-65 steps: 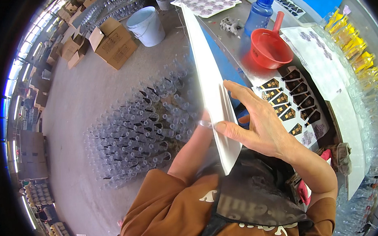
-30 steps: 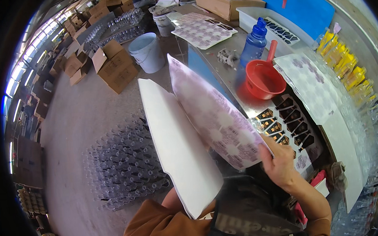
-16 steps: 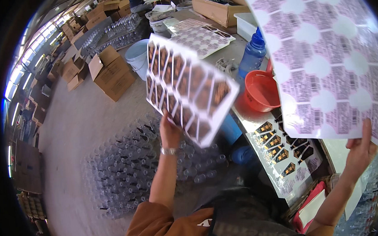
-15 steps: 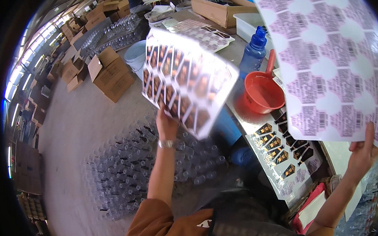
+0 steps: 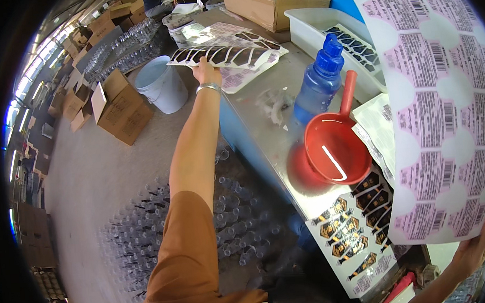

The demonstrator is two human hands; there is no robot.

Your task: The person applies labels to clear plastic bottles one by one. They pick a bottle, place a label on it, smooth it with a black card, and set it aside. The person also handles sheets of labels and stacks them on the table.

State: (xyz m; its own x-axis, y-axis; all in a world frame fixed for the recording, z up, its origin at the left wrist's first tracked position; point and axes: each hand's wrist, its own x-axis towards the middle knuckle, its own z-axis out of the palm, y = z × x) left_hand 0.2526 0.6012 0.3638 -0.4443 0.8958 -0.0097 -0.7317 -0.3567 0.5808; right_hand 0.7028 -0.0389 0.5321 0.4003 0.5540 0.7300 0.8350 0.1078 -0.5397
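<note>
Stretched far forward over the metal table (image 5: 257, 117), my left hand (image 5: 207, 73) pinches the near edge of a bowed sheet of dark labels (image 5: 239, 58). Beneath it lie other label sheets (image 5: 229, 30), pink-printed and dark. My right hand (image 5: 473, 254) grips the lower edge of a large white sheet of pink labels (image 5: 429, 123), raised upright at the right. Between the hands stand a red plastic dipper (image 5: 328, 152) and a blue bottle (image 5: 318, 80). Sheets with black and gold labels (image 5: 342, 234) lie at the table's near end, partly behind the raised sheet.
Many clear glass bottles (image 5: 203, 231) stand on the floor left of the table. A white bucket (image 5: 163, 87) and an open cardboard box (image 5: 120, 111) are farther off. A white tub (image 5: 312, 22) holds dark label sheets; a large carton (image 5: 272, 8) sits behind it.
My left hand has carried the dark label sheet forward and down to the pile at the table's far end. The right-hand sheet has moved lower and slightly right.
</note>
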